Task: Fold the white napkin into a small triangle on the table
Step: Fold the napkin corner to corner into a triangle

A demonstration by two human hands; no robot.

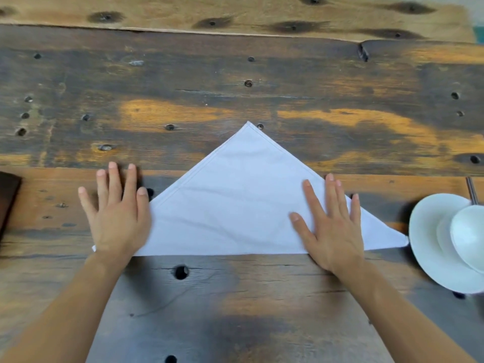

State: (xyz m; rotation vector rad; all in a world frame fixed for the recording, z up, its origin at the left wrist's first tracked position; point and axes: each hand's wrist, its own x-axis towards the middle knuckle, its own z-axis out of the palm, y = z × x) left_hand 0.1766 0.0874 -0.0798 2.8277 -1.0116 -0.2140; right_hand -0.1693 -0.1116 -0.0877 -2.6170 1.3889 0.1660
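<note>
Already 1 big triangle, the napkin [235,205] lies center frame on the table [235,297], long edge running left-right. Left hand [117,218] covers its left corner, right hand [332,226] its right half; fingers [309,195] flat, splayed, grasping nothing.

Bare tabletop [235,74] beyond the napkin [235,205] to the far edge, and along the near edge. Blocked at the right edge by a plate [429,247] touching the napkin's corner; dark object [7,200] at the left edge.
</note>
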